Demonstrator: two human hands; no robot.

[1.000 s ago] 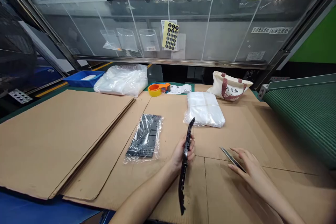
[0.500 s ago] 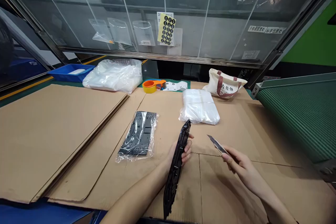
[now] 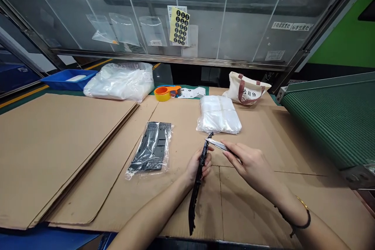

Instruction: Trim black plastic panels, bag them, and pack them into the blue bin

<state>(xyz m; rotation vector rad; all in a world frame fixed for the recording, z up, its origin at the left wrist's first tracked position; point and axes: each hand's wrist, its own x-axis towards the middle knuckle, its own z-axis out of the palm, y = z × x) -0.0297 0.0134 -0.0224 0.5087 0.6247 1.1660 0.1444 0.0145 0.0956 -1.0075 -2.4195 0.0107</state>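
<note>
My left hand (image 3: pixel 199 166) is wrapped round a long black plastic part (image 3: pixel 197 189), which stands edge-on to me above the cardboard. My right hand (image 3: pixel 244 160) grips a utility knife (image 3: pixel 218 144), its blade pointing left. The blade tip lies at the upper end of the black part; whether it touches the edge I cannot tell. Left of my hands, a similar flat black part in a clear plastic bag (image 3: pixel 152 146) rests on the cardboard. Just beyond my hands sits a bundle of clear plastic bags (image 3: pixel 219 114).
Cardboard sheets (image 3: pixel 70 133) are stacked at left. Along the back are a blue tray (image 3: pixel 66 82), a large bag of plastic (image 3: pixel 120 82), a tape dispenser (image 3: pixel 166 92) and a canvas bag (image 3: pixel 246 90). A green conveyor belt (image 3: pixel 331 113) borders the right side.
My right hand has moved left and up, bringing the knife's blade to the black part's upper end. The part is turned more edge-on. The view has shifted slightly.
</note>
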